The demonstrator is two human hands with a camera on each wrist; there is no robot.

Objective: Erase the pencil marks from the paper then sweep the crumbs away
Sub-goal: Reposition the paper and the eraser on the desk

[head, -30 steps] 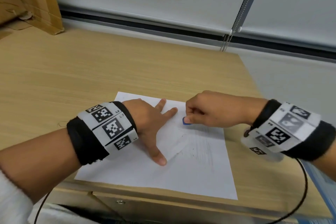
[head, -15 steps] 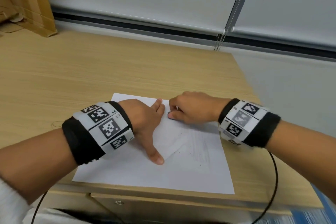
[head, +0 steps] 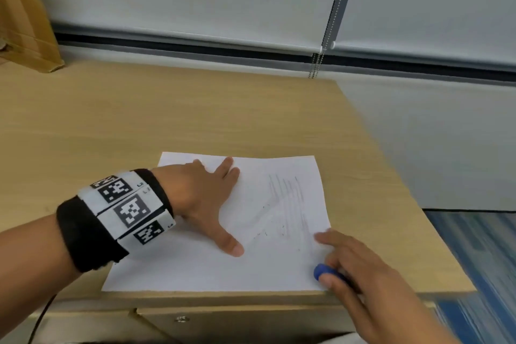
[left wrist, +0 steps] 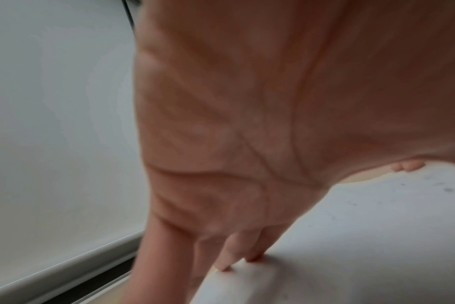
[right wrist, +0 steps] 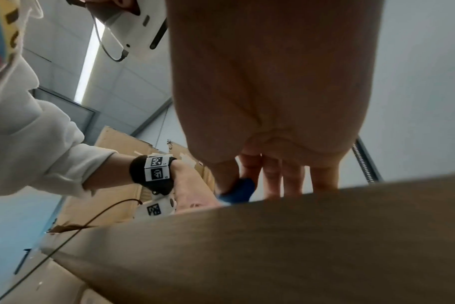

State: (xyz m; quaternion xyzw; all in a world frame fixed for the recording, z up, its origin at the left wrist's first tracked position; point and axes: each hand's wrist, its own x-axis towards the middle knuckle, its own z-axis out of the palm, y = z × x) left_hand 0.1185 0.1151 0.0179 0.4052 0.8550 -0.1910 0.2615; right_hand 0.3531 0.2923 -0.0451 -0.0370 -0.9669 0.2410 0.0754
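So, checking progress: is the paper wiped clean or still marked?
Still marked: faint pencil lines and dark crumbs remain on the paper.

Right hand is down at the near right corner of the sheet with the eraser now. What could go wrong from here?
1. Pencil marks remain mid-sheet; sweeping now would likely leave erasing unfinished.
2. The right hand keeps the blue eraser in its grip while its fingers lie on the paper by the desk's near edge; a swipe could drag that corner or drop the eraser.
3. The left hand pins only the left side.
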